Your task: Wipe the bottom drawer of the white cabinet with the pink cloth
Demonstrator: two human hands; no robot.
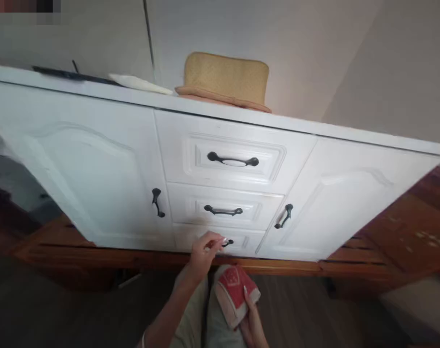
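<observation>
No readable writing or brand anywhere. Left hand (202, 253) at the bottom drawer handle (225, 242), fingers (214, 240) pinched on its left end; handle's long axis running left to right, low on the white cabinet (96, 164). Right hand (251, 316) nearer, fingers clasping a folded red cloth (236, 292), angled far-left to near-right. Straw hat (225, 79) on top, two more drawers above, doors either side.

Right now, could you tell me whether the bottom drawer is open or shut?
Shut: the bottom drawer has its front flush with the drawers above and no gap shows. The left hand grips its handle.
</observation>
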